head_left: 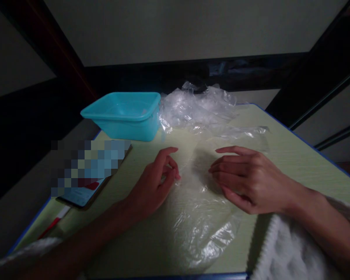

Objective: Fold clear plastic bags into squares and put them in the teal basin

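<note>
A clear plastic bag [204, 233] lies flat on the table between my hands and toward the near edge. My left hand [156, 182] is at the bag's left side, thumb and curled fingers pinched together on what looks like its edge, with the index finger held out. On the other side, my right hand [247, 179] is over the bag's right part, casting a shadow on it. Its fingers are loosely stretched to the left, the thumb lies below them, and nothing shows in its grasp.
A turquoise plastic basin [128, 126] stands at the back left of the table [303, 171]. Beside it is a heap of crumpled clear plastic bags [198, 105]. A phone [87, 190], partly pixelated, lies at the left, with a red-and-white pen-like stick [55, 221] near it.
</note>
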Available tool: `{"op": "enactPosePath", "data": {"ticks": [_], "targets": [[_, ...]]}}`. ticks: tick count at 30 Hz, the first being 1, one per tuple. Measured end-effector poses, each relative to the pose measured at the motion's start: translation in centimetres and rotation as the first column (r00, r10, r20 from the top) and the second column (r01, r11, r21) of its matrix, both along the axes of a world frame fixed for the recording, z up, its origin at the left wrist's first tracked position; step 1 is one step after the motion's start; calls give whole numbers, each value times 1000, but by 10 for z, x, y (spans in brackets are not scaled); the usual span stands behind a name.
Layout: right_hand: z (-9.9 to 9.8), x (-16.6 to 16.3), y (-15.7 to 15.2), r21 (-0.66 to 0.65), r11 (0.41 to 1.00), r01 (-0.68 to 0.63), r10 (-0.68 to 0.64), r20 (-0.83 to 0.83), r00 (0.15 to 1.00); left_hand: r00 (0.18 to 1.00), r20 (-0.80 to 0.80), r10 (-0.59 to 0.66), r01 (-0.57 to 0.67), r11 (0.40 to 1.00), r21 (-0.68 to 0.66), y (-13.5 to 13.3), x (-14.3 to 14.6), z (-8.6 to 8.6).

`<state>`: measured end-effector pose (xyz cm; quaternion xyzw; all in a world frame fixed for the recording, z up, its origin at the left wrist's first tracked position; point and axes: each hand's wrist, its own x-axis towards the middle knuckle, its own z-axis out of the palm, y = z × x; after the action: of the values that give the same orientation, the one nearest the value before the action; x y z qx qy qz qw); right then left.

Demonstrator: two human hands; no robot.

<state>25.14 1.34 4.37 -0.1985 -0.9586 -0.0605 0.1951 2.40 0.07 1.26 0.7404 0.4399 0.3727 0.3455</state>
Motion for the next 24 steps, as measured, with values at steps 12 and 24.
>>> {"op": "enactPosePath", "data": {"ticks": [12,24], "targets": [[5,12,11,24,981,193,-191,-52,980,853,-516,-86,278,910,307,-18,8,-8],[2,12,13,-128,962,239,-223,127,966,782,-623,16,349,817,460,9,-11,-9]]}}
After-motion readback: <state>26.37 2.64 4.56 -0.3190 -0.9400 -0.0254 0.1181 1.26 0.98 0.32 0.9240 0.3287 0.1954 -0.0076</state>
